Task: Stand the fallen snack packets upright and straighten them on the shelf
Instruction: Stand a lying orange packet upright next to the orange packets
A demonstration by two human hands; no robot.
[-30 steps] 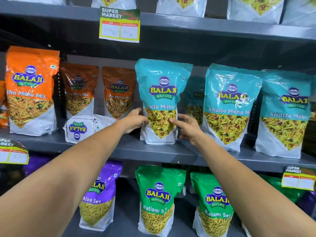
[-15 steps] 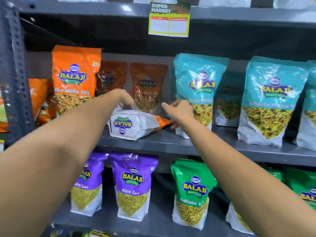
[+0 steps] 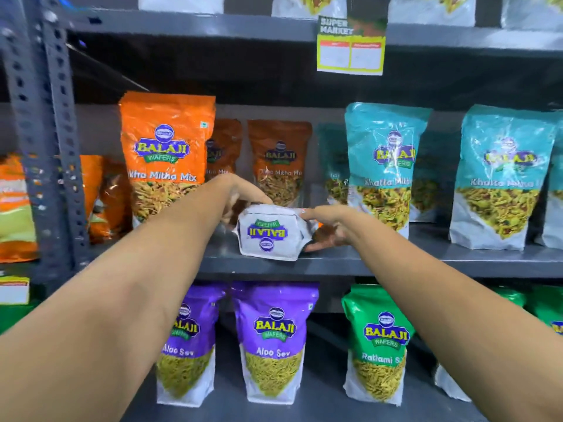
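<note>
A snack packet (image 3: 269,233) lies on its back on the grey shelf (image 3: 396,263), its white bottom facing us. The left hand (image 3: 240,193) holds its top left side. The right hand (image 3: 327,226) holds its right side. Orange packets (image 3: 166,153) stand to the left, blue packets (image 3: 385,166) to the right.

On the grey metal shelf (image 3: 365,263), open room lies between the tall orange Mitha Mix packet (image 3: 166,153) at centre left and the teal Khatta Mitha packet (image 3: 385,166) at centre right; two brown packets (image 3: 278,162) block the back.
</note>
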